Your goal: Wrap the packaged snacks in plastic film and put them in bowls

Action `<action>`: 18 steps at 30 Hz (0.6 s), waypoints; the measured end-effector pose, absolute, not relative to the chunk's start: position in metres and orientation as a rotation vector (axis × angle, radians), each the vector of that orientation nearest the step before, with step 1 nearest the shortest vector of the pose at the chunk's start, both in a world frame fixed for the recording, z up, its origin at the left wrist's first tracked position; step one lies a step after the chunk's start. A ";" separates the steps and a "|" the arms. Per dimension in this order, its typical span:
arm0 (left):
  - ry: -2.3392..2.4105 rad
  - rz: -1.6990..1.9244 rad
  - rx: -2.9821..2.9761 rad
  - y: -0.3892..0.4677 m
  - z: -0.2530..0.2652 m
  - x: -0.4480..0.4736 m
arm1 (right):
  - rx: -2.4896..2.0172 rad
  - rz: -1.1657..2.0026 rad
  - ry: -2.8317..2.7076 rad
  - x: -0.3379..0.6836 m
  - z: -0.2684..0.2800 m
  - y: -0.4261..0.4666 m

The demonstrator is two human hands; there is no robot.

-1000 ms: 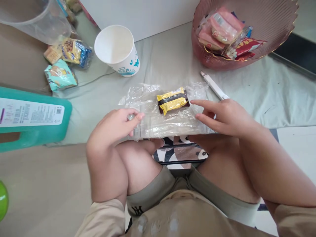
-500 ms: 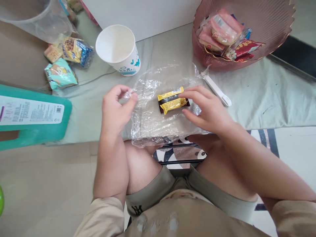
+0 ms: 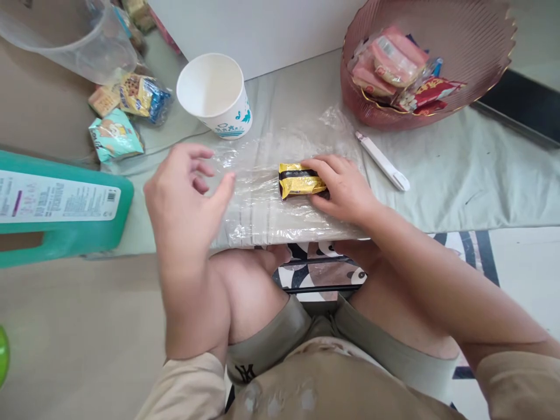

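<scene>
A yellow and dark brown wrapped snack point(image 3: 297, 179) lies on a sheet of clear plastic film point(image 3: 258, 216) spread over the cloth. My right hand point(image 3: 341, 185) has its thumb and fingers around the snack's right end. Raised to the left of the film, my left hand point(image 3: 186, 195) holds nothing, its thumb apart from its half-curled fingers. A white paper cup point(image 3: 231, 119) with blue-green print stands beyond the left hand. Right of the film lies a white utility knife point(image 3: 382, 160).
A pink fluted bowl point(image 3: 363, 114) of wrapped snacks stands back right, near a black flat object point(image 3: 520, 105). On the left are a green jug point(image 3: 120, 204), several packaged snacks point(image 3: 116, 137) and a clear plastic tub point(image 3: 94, 49). A white panel point(image 3: 271, 35) stands behind.
My left hand has let go of the film's edge and moved left. The film now lies flatter. My right hand has closed around the snack's right end.
</scene>
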State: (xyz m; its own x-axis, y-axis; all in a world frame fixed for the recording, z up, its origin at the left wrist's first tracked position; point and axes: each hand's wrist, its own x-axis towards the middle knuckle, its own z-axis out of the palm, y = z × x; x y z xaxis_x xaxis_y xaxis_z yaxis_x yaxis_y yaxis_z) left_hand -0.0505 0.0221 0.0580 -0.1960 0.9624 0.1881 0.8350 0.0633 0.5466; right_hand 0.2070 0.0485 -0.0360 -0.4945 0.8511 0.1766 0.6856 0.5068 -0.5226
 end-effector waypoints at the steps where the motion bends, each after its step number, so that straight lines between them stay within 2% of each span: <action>1: 1.853 0.863 1.995 0.019 0.065 -0.042 | -1.260 0.537 -2.334 0.207 -0.037 0.049; 4: 1.345 0.588 2.181 0.023 0.063 -0.028 | -1.247 0.533 -2.315 0.208 -0.039 0.050; 10: 1.500 0.188 2.091 0.034 0.010 -0.057 | -1.227 0.590 -2.301 0.212 -0.038 0.053; 13: 1.516 0.040 2.090 0.028 0.008 -0.069 | -1.223 0.603 -2.319 0.212 -0.038 0.054; 16: 1.544 0.086 2.075 0.030 0.024 -0.060 | -1.209 0.589 -2.310 0.211 -0.040 0.052; 18: 1.580 0.301 2.047 0.039 0.033 -0.044 | -1.184 0.544 -2.310 0.211 -0.041 0.051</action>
State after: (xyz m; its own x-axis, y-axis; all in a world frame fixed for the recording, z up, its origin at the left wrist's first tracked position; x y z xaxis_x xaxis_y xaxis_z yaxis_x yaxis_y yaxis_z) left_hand -0.0444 0.0386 0.0330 0.2903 0.9464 -0.1418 0.8279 -0.1741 0.5332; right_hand 0.2112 0.0505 -0.0409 -0.5071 0.8287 0.2368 0.6357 0.5451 -0.5466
